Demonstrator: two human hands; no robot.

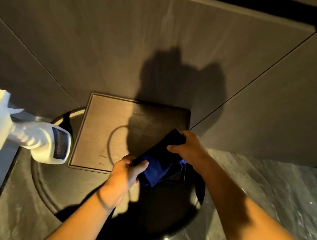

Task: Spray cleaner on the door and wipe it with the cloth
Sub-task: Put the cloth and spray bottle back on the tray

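A dark blue cloth (159, 160) is stretched between both hands over a round black tray. My left hand (125, 173) grips its near end and my right hand (188, 147) grips its far end. A white spray bottle (29, 136) with a dark label stands at the left, on the tray's edge, with no hand on it. The brown wood-grain cabinet door (144, 42) rises straight ahead, with my hands' shadow cast on it.
A round black tray (46, 187) lies on the dark marble counter (275, 197) and carries a square brown box or mat (101, 132). Seams between door panels run diagonally to the left and right. The counter's left edge drops off beside the bottle.
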